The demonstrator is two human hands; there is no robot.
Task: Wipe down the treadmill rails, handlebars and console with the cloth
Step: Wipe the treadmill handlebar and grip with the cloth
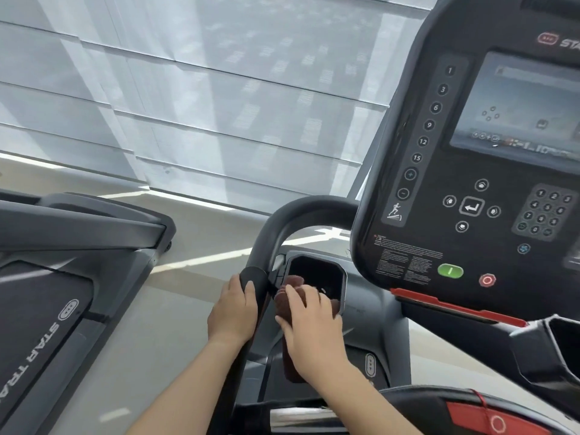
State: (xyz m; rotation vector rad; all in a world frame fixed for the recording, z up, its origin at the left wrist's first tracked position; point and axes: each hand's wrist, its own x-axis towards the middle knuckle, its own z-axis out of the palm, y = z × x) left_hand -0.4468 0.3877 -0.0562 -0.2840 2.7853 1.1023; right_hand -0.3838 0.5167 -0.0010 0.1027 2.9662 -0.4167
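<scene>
L hand [233,312] curled round the black handlebar [276,233], fingers wrapped on the far side, thumb up along the grip's near side. R hand [310,321] lies palm-down, fingers half spread, pressing the cloth [284,301] at the near-left edge of the cup well [317,274], just right of the bar; can't tell if it's gripping or only pressing. Cloth is dark brown, bunched under the fingers w/ folds poking out toward the well; a tail hangs down below the palm, so its long axis runs roughly away from the person, well end to wrist end. Handlebar rises from the hands, then bends right toward the console [470,183].

Console writing: column 1, 3, 6, 9, 12, 15, then +, −, runner icon; arrow pad w/ enter key; number keypad; green and red buttons; "STA…" cut off at top edge. Fine print block unreadable. Next treadmill [62,293] at left reads "STAR TRA…".
</scene>
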